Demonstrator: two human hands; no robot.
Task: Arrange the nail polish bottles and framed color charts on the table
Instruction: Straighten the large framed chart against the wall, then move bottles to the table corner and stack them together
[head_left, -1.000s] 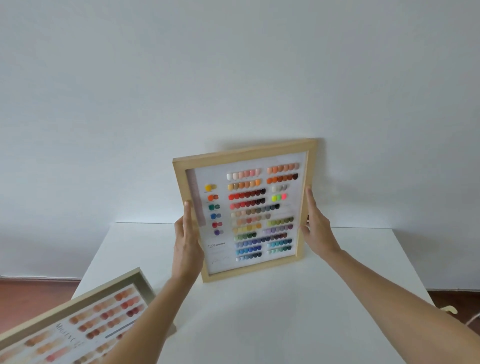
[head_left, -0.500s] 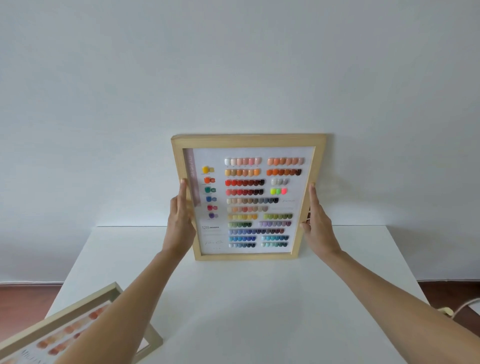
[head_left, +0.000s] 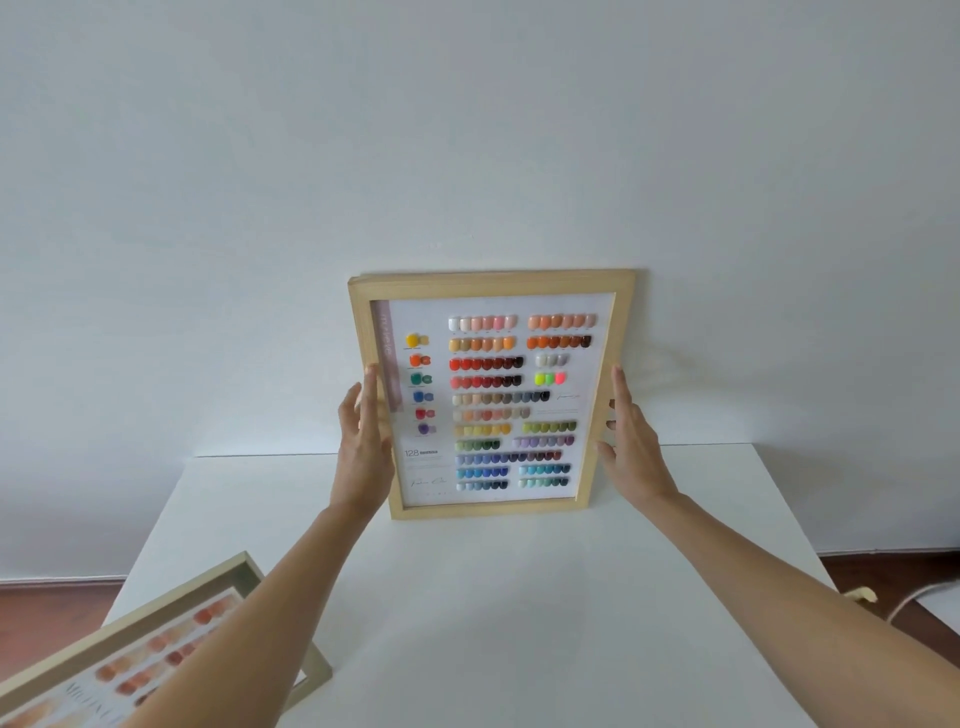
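A wooden-framed color chart (head_left: 493, 283) with rows of many-coloured nail swatches stands upright on its bottom edge at the back of the white table (head_left: 519, 597), its top against the wall. My left hand (head_left: 363, 452) holds its left rail and my right hand (head_left: 631, 452) its right rail, fingers stretched up along the edges. A second framed chart (head_left: 156, 639) with peach and brown swatches lies at the table's front left corner, partly hidden by my left forearm. No nail polish bottles are in view.
A plain white wall (head_left: 467, 156) rises straight behind the table. Reddish-brown floor (head_left: 47, 608) shows on both sides. A pale cable (head_left: 914, 603) runs on the floor at the right of the table.
The colourful chart has gone from tilted in the air to upright and square, set back against the wall on its bottom edge. Both hands stayed on its sides.
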